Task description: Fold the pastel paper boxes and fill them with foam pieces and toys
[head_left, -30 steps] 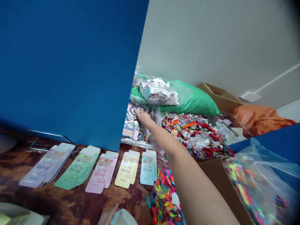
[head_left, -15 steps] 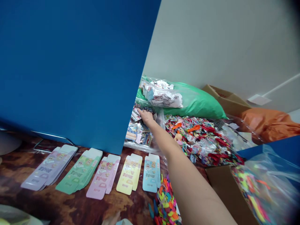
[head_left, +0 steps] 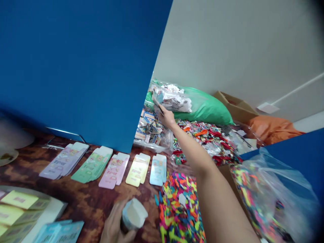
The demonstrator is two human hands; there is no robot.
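Near the bottom centre my left hand [head_left: 114, 222] is wrapped round a small light-blue carton [head_left: 134, 213], its open end facing up. My right hand [head_left: 166, 117] is stretched far forward, just above a clear bag of small printed packets [head_left: 149, 126]. Its fingers pinch a thin flat packet [head_left: 157, 104], tilted upward and blurred, so its print cannot be read. Between the arms lies a heap of small brightly coloured pieces [head_left: 181, 206]. Behind my left hand are flattened cartons in a row: purple [head_left: 62, 162], green [head_left: 93, 165], pink [head_left: 115, 170], yellow [head_left: 138, 169] and blue [head_left: 158, 169].
A large blue panel [head_left: 76, 67] stands at the left. Filled yellow cartons [head_left: 19, 209] and blue cartons [head_left: 60, 233] lie at the lower left. At the right are trinkets [head_left: 202, 135], a green sack [head_left: 207, 106], an orange bag [head_left: 273, 128] and a plastic bag [head_left: 278, 189].
My right hand has risen from the printed packets with one flat packet in its fingers. My left hand has come further into view with the open carton. The view has tipped downward.
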